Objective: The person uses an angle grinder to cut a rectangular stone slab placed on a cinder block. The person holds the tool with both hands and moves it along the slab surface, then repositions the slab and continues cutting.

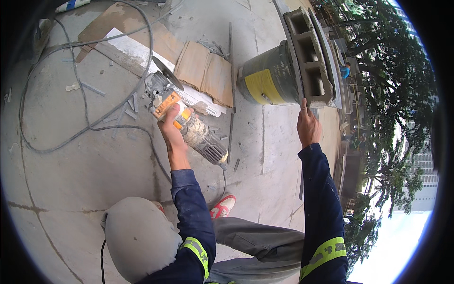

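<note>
My left hand (pixel 172 132) is wrapped round a dusty angle grinder (pixel 201 135) with orange patches. Its thin cutting disc (pixel 168 73) points away from me, over cardboard and a white board. On the right, my right hand (pixel 309 127) reaches out with its index finger extended to the near edge of a hollow concrete block (pixel 309 52). The other fingers look curled, and nothing shows in them. A thin grey sheet (pixel 326 42) lies along one side of the block. The block rests against the base of a dark bucket (pixel 269 73) with a yellow label.
A long cable (pixel 71 146) loops across the dusty concrete floor at left. Cardboard (pixel 205 71), a white board (pixel 127 45) and grey offcuts (pixel 111 116) lie about. My shoe (pixel 223 206) stands close by. A rounded grey form (pixel 142 241) hides the lower left. Someone in blue (pixel 345 71) is far off.
</note>
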